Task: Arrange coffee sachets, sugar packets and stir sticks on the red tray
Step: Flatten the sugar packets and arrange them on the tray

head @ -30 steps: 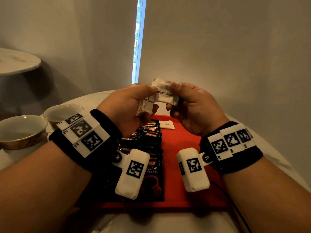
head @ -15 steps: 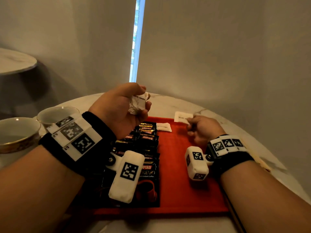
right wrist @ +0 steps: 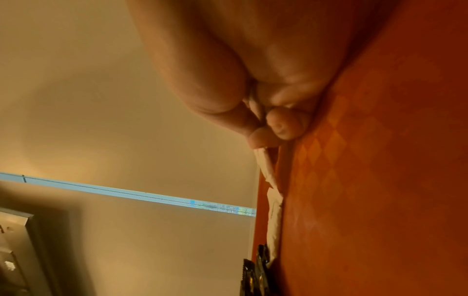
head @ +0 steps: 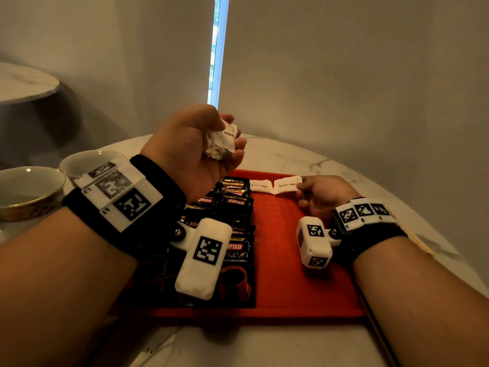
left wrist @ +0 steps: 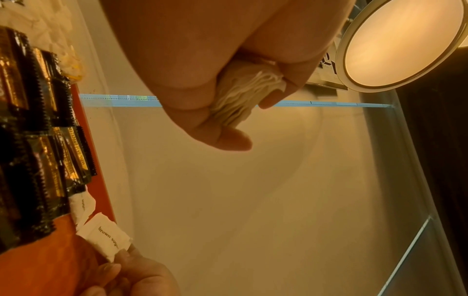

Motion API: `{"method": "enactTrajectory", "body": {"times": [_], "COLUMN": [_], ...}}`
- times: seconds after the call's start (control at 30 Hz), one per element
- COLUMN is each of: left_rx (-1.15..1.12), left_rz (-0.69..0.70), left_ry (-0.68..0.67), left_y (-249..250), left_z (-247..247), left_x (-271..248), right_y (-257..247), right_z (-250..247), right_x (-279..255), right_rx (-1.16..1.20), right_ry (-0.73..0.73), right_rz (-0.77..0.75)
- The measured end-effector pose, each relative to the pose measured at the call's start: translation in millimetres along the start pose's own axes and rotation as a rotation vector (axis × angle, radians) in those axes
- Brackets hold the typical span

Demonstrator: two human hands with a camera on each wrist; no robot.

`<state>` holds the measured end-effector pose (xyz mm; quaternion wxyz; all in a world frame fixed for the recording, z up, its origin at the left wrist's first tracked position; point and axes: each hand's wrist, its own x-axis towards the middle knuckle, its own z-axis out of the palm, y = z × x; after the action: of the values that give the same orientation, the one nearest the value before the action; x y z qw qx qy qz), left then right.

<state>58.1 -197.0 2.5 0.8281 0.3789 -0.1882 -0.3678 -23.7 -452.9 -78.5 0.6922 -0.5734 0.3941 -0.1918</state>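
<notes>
Right hand [head: 321, 194] pinches a brown sugar packet [head: 287, 184] at the far edge of the red tray [head: 291, 260], beside another packet [head: 260, 185] and rows of coffee sachets [head: 232, 207]; left hand [head: 193, 152], raised above, grips a bunch of packets [head: 221, 141].

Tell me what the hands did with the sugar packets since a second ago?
The right hand pulled one sugar packet from the bunch and carried it down onto the red tray, beside the packet already there; it still pinches it. The left hand keeps gripping the bunch, raised. The coffee sachets stayed put.
</notes>
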Motion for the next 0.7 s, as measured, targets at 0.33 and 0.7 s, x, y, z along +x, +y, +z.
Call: {"method": "enactTrajectory", "body": {"times": [0.33,0.7], "left_rx": [0.006,0.002], "left_rz": [0.007,0.000], "left_ry": [-0.016,-0.022], "left_y": [0.4,0.0], "left_z": [-0.7,-0.4], "left_x": [0.2,0.1], "right_y": [-1.2,-0.9], "right_z": [4.3,11.6], "right_x": [-4.4,-10.9], "right_rx": [-0.057,-0.099], "right_ry": [0.008,-0.031], "right_rz": [-0.015,-0.037]}}
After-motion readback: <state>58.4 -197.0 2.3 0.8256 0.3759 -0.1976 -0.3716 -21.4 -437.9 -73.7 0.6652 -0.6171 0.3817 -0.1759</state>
